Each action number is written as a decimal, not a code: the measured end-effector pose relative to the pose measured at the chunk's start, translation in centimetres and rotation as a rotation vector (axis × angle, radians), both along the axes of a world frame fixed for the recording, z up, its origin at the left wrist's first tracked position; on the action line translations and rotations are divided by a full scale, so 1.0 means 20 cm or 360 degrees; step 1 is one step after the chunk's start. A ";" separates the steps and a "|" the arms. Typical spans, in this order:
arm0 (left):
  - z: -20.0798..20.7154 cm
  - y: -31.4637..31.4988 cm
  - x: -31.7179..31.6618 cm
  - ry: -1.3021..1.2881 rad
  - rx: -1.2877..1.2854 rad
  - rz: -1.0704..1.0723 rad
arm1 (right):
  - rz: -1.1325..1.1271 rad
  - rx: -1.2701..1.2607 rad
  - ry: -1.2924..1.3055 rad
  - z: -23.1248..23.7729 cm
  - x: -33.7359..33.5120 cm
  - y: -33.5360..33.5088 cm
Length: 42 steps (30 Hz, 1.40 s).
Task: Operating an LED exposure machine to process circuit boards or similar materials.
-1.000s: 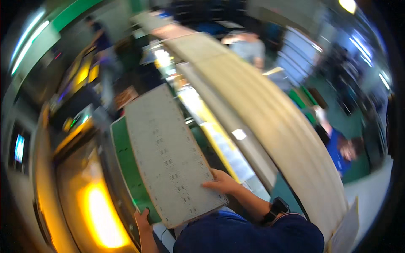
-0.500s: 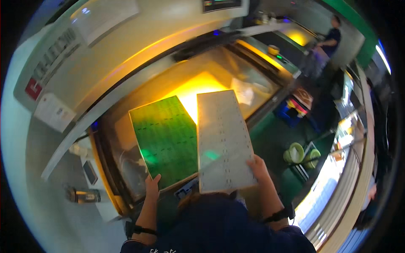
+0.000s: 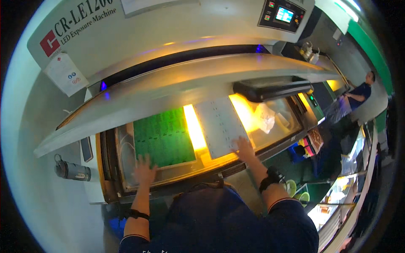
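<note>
A green printed panel (image 3: pixel 166 143) and a pale grey panel with rows of small dark marks (image 3: pixel 219 131) lie side by side on a glass bed (image 3: pixel 270 137) lit yellow from below. My left hand (image 3: pixel 145 169) is at the near left corner of the green panel, fingers spread and holding nothing. My right hand (image 3: pixel 244 149) is open by the near right edge of the pale panel; I cannot tell whether it touches. Above the bed, a tilted metal lid (image 3: pixel 168 96) with a black handle (image 3: pixel 270 89) covers the far ends of both panels.
A control panel with a lit screen (image 3: pixel 283 16) is on the machine's upper right. A phone (image 3: pixel 86 149) and a grey bottle (image 3: pixel 72 169) are at the left. Crumpled clear film (image 3: pixel 266 119) lies on the bed. Another person (image 3: pixel 358 95) works at the far right.
Both panels have gone from my hands down onto the bed, and my fingers have opened off them. The lid now shows over the bed's far part. My view has shifted.
</note>
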<state>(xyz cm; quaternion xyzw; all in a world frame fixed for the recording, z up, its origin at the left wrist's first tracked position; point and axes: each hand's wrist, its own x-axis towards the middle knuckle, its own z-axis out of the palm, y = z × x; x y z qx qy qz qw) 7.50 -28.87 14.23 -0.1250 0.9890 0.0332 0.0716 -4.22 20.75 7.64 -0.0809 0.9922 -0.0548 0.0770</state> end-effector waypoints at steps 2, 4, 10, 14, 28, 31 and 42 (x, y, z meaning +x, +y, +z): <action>-0.06 0.14 0.05 -0.0085 0.0025 -0.0052 | 0.0162 0.0051 0.0035 -0.01 0.04 -0.09; -0.15 0.20 0.06 -0.0191 0.0060 -0.0148 | 0.0047 -0.0088 0.0078 0.01 0.08 -0.13; -0.24 0.26 -0.08 -0.0008 0.0168 -0.0078 | 0.0028 -0.0009 0.0060 -0.01 0.14 -0.14; -0.21 0.33 -0.12 0.0054 0.0170 -0.0057 | 0.0021 -0.0015 0.0370 0.37 0.04 -0.18; -0.38 0.37 -0.02 0.0577 0.0057 -0.0013 | 0.0166 -0.0245 0.1386 1.98 0.16 -0.29; -0.29 0.46 0.15 -0.0380 0.0726 -0.0422 | 0.0358 -0.0166 0.0848 1.75 0.38 -0.23; 0.11 0.82 0.17 -0.0652 0.1827 -0.0958 | 0.0273 0.0496 -0.0784 0.14 0.73 -0.03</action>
